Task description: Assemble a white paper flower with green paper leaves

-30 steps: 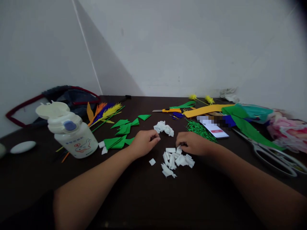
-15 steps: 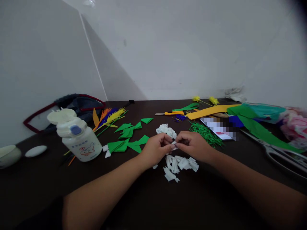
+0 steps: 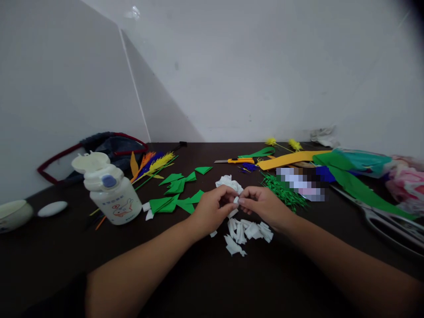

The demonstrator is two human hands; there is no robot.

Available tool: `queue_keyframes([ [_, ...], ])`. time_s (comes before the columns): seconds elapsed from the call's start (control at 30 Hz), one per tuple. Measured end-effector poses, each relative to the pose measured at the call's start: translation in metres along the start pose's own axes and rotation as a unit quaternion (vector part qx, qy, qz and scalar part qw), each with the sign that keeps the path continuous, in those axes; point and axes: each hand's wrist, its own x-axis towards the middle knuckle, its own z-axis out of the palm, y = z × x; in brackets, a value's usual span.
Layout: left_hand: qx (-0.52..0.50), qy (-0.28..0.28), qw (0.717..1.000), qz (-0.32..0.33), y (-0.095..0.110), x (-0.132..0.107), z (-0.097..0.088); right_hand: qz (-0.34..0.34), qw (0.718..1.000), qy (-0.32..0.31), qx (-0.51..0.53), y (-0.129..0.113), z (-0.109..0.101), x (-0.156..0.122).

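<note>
My left hand and my right hand meet over the dark table, fingertips nearly touching. Both are closed in a pinch on one small white paper piece, mostly covered by the fingers. Right behind them lies a crumpled white paper wad. Several twisted white paper scraps are spread on the table just below my hands. Cut green paper pieces lie to the left of my left hand. Close to my right hand is a heap of green paper fringe.
A white bottle with its lid up stands at left, near a bowl and a white oval object. A yellow utility knife lies behind my hands, blade out. Large scissors and a yellow paper strip are at right.
The view has shifted slightly. My fingers have moved a little around the white paper piece, which both hands still pinch. The other things on the table stay as they were.
</note>
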Motion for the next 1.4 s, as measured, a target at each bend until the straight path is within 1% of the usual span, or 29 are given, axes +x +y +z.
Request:
queue_keyframes([
  [0.07,0.008,0.017,1.000,-0.001,0.002,0.000,0.002,0.003,0.999,-0.001,0.035,0.000,0.002,0.000],
  [0.13,-0.015,0.025,0.999,-0.014,0.002,0.001,0.003,-0.002,0.999,0.004,0.050,0.000,0.003,0.000],
  [0.23,-0.133,0.032,0.988,-0.066,0.000,0.003,0.005,-0.028,0.999,0.039,0.006,-0.001,0.004,0.000],
  [0.37,-0.297,0.029,0.945,-0.134,-0.002,0.005,0.010,-0.091,0.989,0.086,-0.080,-0.007,0.005,-0.002],
  [0.43,-0.353,0.018,0.921,-0.162,-0.002,0.005,0.013,-0.133,0.980,0.099,-0.112,-0.009,0.005,-0.004],
  [0.5,-0.384,0.006,0.904,-0.189,0.000,0.004,0.015,-0.170,0.969,0.111,-0.141,-0.009,0.005,-0.005],
  [0.6,-0.403,-0.014,0.891,-0.210,0.005,0.003,0.016,-0.214,0.951,0.134,-0.177,-0.007,0.004,-0.007],
  [0.7,-0.413,-0.022,0.886,-0.208,0.008,0.003,0.015,-0.252,0.938,0.144,-0.190,-0.006,0.005,-0.007],
  [0.77,-0.417,-0.023,0.885,-0.206,0.009,0.003,0.016,-0.268,0.934,0.143,-0.189,-0.006,0.006,-0.008],
  [0.87,-0.426,-0.018,0.884,-0.192,0.008,0.002,0.017,-0.276,0.932,0.145,-0.183,-0.008,0.009,-0.009],
  [0.97,-0.429,-0.018,0.884,-0.184,0.008,0.001,0.017,-0.281,0.932,0.132,-0.187,-0.009,0.010,-0.009],
  [1.13,-0.422,-0.050,0.881,-0.209,0.010,0.000,0.013,-0.280,0.929,0.125,-0.208,-0.009,0.010,-0.010],
  [1.2,-0.428,-0.055,0.876,-0.213,0.010,-0.001,0.011,-0.282,0.925,0.128,-0.222,-0.008,0.011,-0.010],
  [1.27,-0.439,-0.057,0.871,-0.213,0.010,-0.003,0.010,-0.303,0.912,0.130,-0.243,-0.006,0.011,-0.010],
  [1.4,-0.456,-0.084,0.861,-0.209,0.008,-0.006,0.009,-0.363,0.868,0.123,-0.315,-0.001,0.010,-0.009],
])
